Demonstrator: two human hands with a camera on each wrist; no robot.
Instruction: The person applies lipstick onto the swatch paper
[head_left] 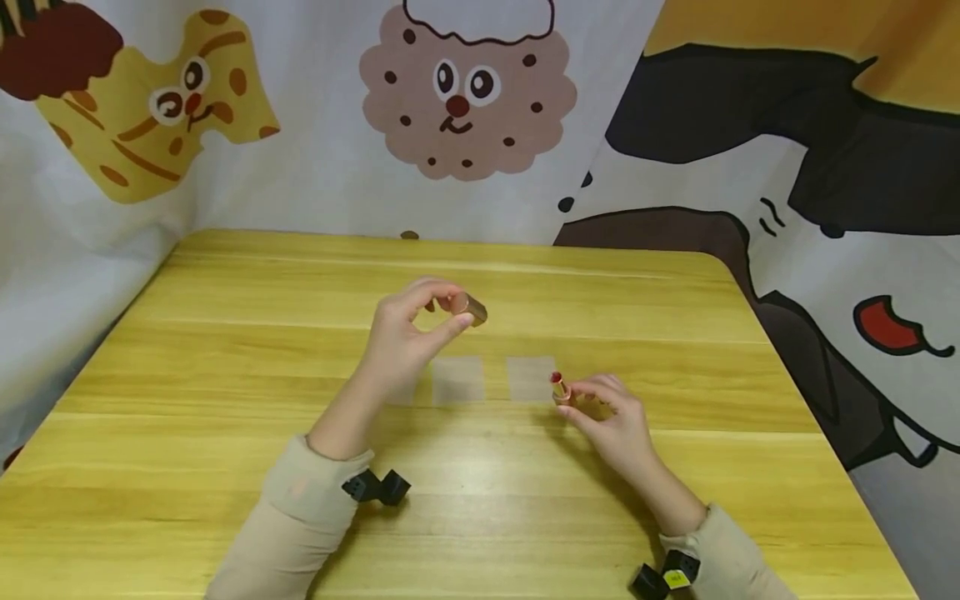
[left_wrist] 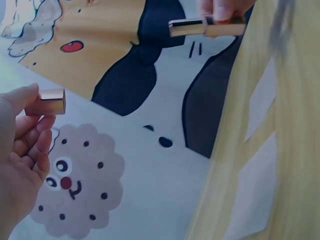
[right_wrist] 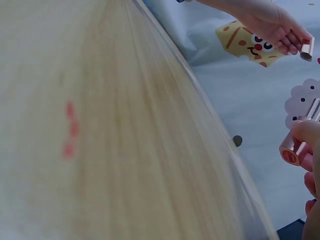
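My left hand (head_left: 408,333) pinches a rose-gold lipstick cap (head_left: 472,310) between thumb and fingers, raised above the table. In the left wrist view the cap (left_wrist: 51,102) juts out past the thumb. Lower and to the right, my right hand (head_left: 617,421) holds the lipstick (head_left: 561,390) by its base, its dark red tip pointing up. Cap and lipstick are apart. From the right wrist view, the base end of the lipstick tube (right_wrist: 290,155) shows a reddish round label; its tip is out of frame there.
Pale translucent squares (head_left: 458,380) lie in a row on the wooden table (head_left: 465,517), one partly behind the left wrist. A curtain (head_left: 315,192) printed with cartoon figures hangs behind the table. Each wrist carries a small black camera (head_left: 377,487).
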